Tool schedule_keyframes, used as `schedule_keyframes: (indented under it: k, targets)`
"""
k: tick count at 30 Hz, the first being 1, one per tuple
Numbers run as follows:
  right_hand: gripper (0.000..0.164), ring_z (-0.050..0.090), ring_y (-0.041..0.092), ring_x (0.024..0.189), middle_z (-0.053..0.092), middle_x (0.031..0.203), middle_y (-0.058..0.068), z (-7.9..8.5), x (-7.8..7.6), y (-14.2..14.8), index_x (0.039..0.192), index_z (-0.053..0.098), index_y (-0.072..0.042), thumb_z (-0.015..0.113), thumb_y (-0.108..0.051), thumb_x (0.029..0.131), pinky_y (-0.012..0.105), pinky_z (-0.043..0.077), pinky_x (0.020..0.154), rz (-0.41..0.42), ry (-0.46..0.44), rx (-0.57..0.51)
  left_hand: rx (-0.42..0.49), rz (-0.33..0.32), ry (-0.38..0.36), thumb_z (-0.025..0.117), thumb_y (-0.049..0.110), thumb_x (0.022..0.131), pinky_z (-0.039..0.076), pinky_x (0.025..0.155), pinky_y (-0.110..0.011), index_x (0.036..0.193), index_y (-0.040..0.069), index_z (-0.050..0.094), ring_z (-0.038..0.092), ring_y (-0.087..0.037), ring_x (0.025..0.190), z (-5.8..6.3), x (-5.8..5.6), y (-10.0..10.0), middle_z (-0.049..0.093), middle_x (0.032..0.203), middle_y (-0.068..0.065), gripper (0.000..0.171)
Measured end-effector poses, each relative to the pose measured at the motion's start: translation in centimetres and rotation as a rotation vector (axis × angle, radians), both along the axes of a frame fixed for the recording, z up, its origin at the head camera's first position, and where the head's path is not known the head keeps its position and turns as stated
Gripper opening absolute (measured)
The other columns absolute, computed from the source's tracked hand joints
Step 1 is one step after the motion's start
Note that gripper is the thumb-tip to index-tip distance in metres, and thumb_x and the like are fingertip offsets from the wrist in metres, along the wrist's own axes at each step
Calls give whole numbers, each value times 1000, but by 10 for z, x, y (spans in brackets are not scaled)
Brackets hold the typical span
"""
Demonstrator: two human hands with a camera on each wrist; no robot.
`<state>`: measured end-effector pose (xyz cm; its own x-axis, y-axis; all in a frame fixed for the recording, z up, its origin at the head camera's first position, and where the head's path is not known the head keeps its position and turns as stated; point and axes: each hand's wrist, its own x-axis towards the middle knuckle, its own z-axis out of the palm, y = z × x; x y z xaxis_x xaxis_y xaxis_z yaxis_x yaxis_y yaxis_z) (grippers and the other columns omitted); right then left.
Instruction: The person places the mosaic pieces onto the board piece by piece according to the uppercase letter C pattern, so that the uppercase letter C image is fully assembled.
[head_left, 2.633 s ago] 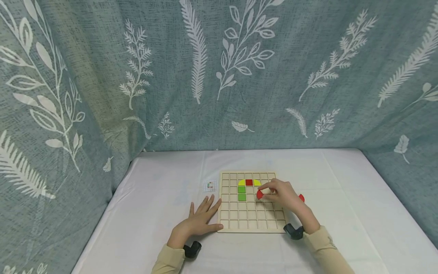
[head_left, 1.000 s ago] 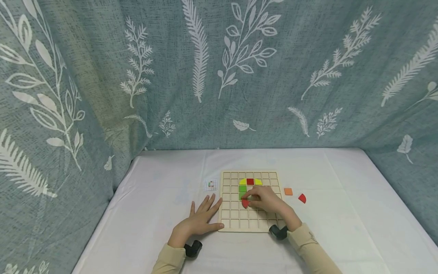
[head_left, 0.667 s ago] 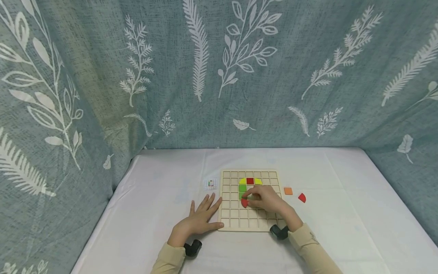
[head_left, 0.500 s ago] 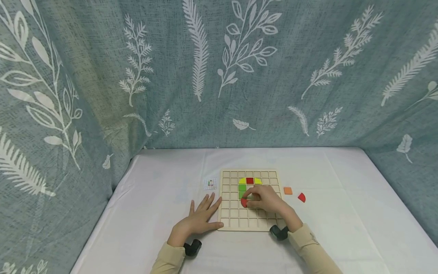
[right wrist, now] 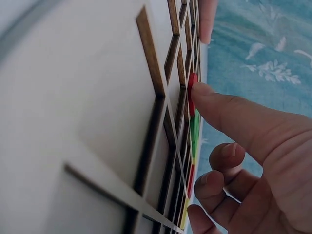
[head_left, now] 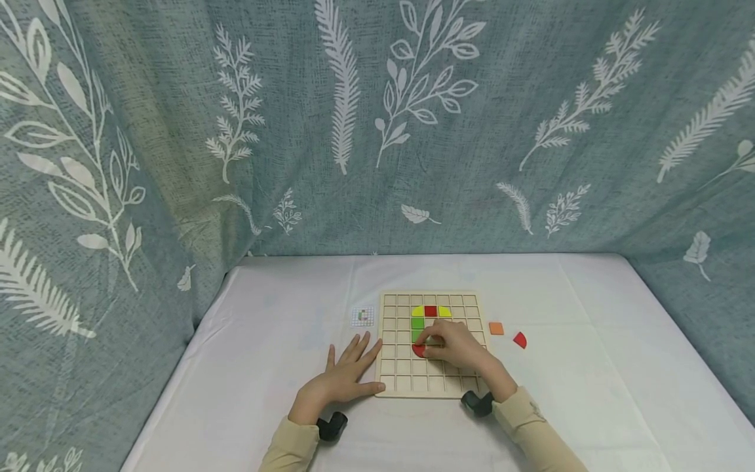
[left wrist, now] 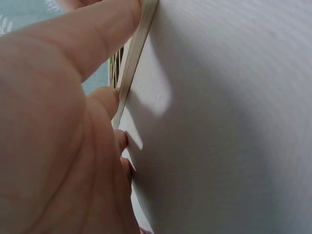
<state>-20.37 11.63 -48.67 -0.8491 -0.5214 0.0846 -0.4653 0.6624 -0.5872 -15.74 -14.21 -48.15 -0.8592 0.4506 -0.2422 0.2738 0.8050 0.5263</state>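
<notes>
A wooden grid board (head_left: 436,395) lies on the white cloth. My right hand (head_left: 457,344) is over its middle, thumb and index finger pinching a red quarter-circle tile (head_left: 418,352) at the cell just below two green square tiles (head_left: 417,323). In the right wrist view the thumb tip is against the red quarter-circle tile (right wrist: 191,103), and the other fingers are bent. Above the green tiles, a dark red square tile (head_left: 430,311) sits between two yellow rounded tiles (head_left: 445,312). My left hand (head_left: 339,383) is spread flat, with fingertips and thumb at the board's left edge.
A small printed pattern card (head_left: 362,316) lies left of the board. To the right, an orange square tile (head_left: 496,328) and another red quarter-circle tile (head_left: 520,340) lie on the cloth. A leaf-patterned curtain (head_left: 377,131) hangs behind the table.
My right hand has carried the red quarter-circle tile leftward across the board to the cell below the green squares, then shifted it slightly left. My left hand has stayed put.
</notes>
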Motion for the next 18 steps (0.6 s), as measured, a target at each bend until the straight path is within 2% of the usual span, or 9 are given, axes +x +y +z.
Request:
schedule_keyframes:
  k: [7,12,18]
  targets:
    - [19,49,8,75,59,89,-7,2,3,-2,96,70,-22,75,-26,78,24,43,68,-3,12,-1,0,-1,-4,59,50,85,-8,106,-65,148,18,24,3,-34,143,-2,-1,0,10,156,-13,79]
    - [19,46,7,72,58,87,-8,2,3,-2,95,70,-23,76,-24,77,23,40,65,-18,22,22,-3,-1,-3,59,50,85,-8,106,-65,148,17,24,3,-34,143,-2,-1,0,11,156,-13,79]
    - [18,41,8,69,55,84,-8,3,3,-2,94,70,-25,75,-25,77,28,32,67,-33,-2,45,-4,-1,2,60,49,85,-8,106,-65,148,17,25,3,-34,143,-2,-1,0,11,155,-13,79]
